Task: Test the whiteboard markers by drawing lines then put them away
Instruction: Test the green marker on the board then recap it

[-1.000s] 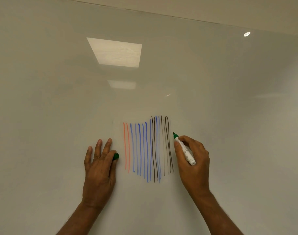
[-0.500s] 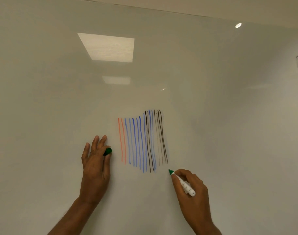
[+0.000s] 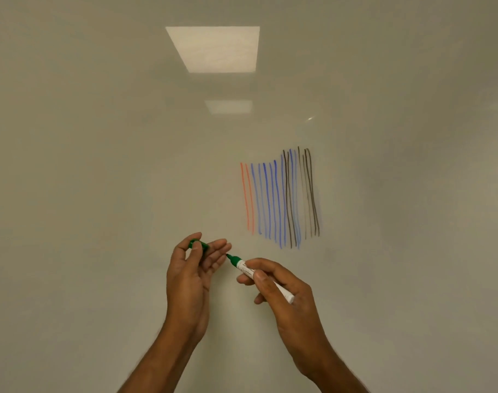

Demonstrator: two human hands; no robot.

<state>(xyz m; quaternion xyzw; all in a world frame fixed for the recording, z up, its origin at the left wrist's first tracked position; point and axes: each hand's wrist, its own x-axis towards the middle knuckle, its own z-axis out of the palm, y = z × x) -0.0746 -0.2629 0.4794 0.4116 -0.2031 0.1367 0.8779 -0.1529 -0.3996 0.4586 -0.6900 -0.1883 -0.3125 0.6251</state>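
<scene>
At the left, the left hand (image 3: 189,279) is raised before the glossy white whiteboard (image 3: 100,165), its grip pinching a small green plastic cap (image 3: 198,245) between thumb and forefinger while the other fingers lie loosely straight. Just beside those fingers is the bare tip of a white-barrelled whiteboard marker with a green collar (image 3: 249,269). The right hand (image 3: 287,296) has its grip wrapped round the barrel. Further right on the board stand two orange-red lines (image 3: 247,197), a band of blue lines (image 3: 270,199) and several dark brown-black lines (image 3: 308,194), so three colours look tested. No green line shows, and I cannot tell whether this marker is untried or dry. What seems left is capping the green marker and putting the markers away. No holder or other marker is in view.
</scene>
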